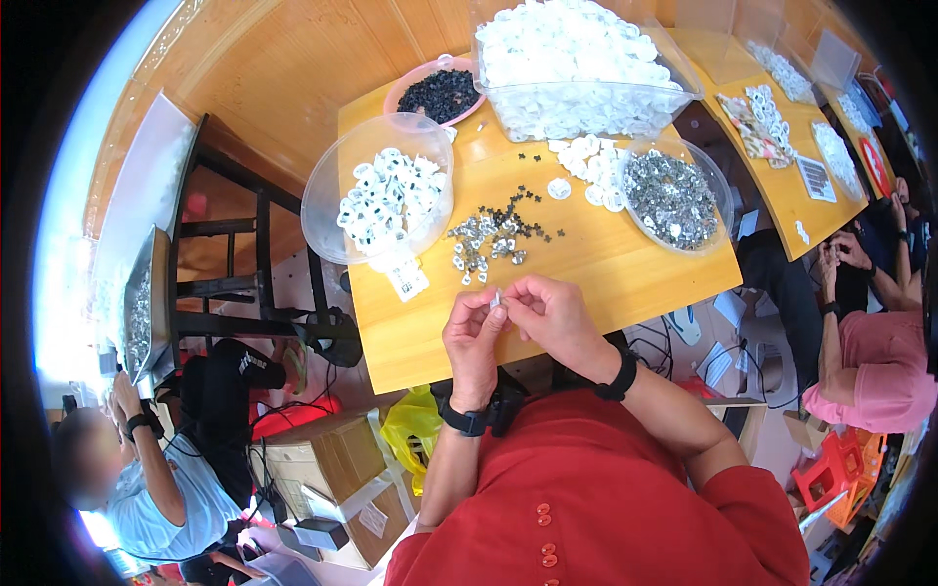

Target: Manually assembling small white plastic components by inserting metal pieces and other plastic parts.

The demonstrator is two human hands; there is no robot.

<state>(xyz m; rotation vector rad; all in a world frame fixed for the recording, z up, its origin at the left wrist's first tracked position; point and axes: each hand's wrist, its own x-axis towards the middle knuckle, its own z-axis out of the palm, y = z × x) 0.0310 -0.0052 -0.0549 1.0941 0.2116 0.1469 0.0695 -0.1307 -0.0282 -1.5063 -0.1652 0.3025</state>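
Small white piece [496, 299] pinched in left grip [473, 344], right grip [553, 314] just beside it, hold unclear, above the surface [410, 342] near its front edge

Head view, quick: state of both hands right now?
Left hand: closed, pinching a small pale piece.
Right hand: fingertips curled in beside that piece; whether they grip anything cannot be told.

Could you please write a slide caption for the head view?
Left hand pinches a small pale piece, right hand alongside, at a wooden table.
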